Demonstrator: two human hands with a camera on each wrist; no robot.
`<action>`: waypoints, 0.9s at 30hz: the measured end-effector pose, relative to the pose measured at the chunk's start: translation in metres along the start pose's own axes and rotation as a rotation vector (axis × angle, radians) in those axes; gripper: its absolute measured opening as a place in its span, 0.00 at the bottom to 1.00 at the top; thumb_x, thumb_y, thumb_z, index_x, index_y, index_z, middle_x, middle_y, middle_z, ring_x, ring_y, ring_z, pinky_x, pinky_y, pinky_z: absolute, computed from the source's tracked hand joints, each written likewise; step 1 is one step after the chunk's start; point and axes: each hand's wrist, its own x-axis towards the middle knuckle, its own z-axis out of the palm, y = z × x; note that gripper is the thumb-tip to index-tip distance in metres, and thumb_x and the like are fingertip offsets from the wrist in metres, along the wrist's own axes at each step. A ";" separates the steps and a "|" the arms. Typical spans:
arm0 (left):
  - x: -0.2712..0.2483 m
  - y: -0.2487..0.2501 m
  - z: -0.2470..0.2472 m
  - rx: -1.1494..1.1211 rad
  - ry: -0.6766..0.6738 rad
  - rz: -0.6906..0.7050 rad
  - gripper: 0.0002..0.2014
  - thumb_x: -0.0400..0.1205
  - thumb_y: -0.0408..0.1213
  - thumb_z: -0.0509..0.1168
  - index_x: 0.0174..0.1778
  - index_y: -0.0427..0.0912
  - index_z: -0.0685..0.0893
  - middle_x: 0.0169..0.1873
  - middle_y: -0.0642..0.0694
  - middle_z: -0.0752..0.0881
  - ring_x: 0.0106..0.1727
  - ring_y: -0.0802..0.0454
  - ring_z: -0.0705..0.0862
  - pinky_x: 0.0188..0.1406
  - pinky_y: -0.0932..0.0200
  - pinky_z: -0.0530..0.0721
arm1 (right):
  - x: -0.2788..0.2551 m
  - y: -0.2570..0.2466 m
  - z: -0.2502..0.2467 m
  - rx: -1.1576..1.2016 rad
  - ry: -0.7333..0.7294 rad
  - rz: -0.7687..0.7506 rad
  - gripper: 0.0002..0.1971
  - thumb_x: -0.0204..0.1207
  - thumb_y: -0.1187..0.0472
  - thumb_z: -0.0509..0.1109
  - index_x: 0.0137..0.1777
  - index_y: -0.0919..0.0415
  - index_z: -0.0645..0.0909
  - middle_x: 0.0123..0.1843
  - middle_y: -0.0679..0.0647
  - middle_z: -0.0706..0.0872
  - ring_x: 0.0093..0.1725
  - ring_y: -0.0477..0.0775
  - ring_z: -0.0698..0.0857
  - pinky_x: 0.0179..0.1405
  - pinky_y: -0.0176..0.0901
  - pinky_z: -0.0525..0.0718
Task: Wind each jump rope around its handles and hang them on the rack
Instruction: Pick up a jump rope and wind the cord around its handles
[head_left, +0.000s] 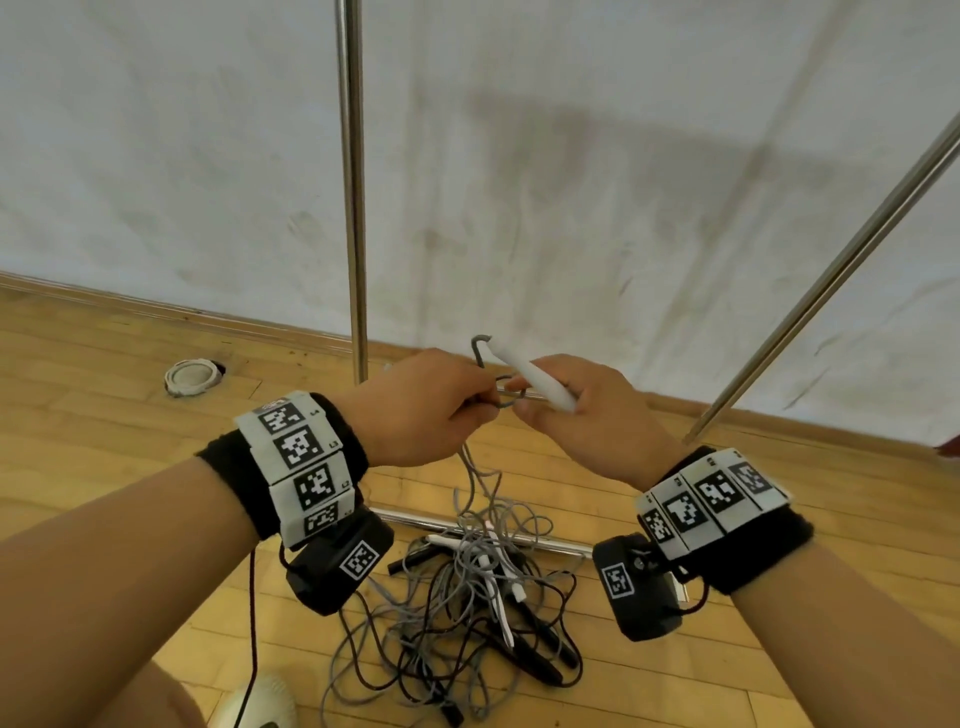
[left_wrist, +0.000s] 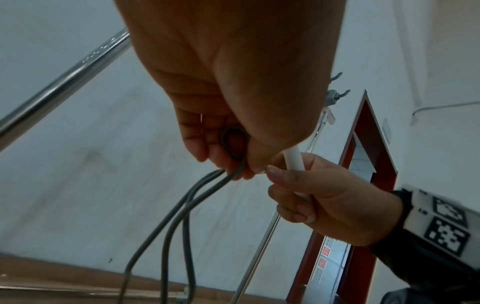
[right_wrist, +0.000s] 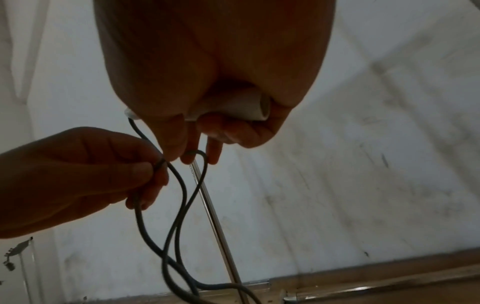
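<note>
- The rack (head_left: 352, 182) stands bare by the wall, nothing hung on what shows of it — the hanging is all ahead.
- On the floor at the rack's foot, the tangle of ropes (head_left: 467, 582) and handles lies unwound; most of the job remains.
- Just in front of the rack's upright, the right hand (head_left: 582, 415) grips one white handle (head_left: 535, 376).
- Beside it, the left hand (head_left: 415, 410) pinches the grey cord (left_wrist: 179, 207), forming a loop — winding looks barely begun.
</note>
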 end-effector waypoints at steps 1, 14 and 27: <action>0.000 -0.001 -0.001 -0.025 0.029 -0.001 0.09 0.86 0.42 0.62 0.47 0.46 0.87 0.36 0.55 0.82 0.36 0.60 0.79 0.36 0.60 0.76 | 0.001 0.000 -0.001 -0.020 0.003 -0.030 0.05 0.78 0.54 0.74 0.52 0.48 0.87 0.53 0.40 0.85 0.49 0.42 0.83 0.47 0.37 0.79; -0.006 -0.029 -0.002 -0.258 -0.052 -0.220 0.09 0.83 0.29 0.63 0.54 0.46 0.84 0.42 0.56 0.87 0.41 0.62 0.87 0.38 0.71 0.81 | 0.004 0.017 -0.030 -0.143 0.289 -0.002 0.12 0.81 0.49 0.69 0.39 0.54 0.83 0.29 0.48 0.80 0.31 0.51 0.78 0.29 0.48 0.74; -0.002 -0.035 0.011 -0.125 -0.141 -0.327 0.15 0.91 0.43 0.52 0.48 0.48 0.84 0.30 0.53 0.81 0.28 0.69 0.80 0.25 0.72 0.72 | 0.001 0.036 -0.052 -0.029 0.433 0.115 0.04 0.80 0.57 0.72 0.45 0.48 0.87 0.41 0.45 0.85 0.38 0.41 0.81 0.36 0.34 0.75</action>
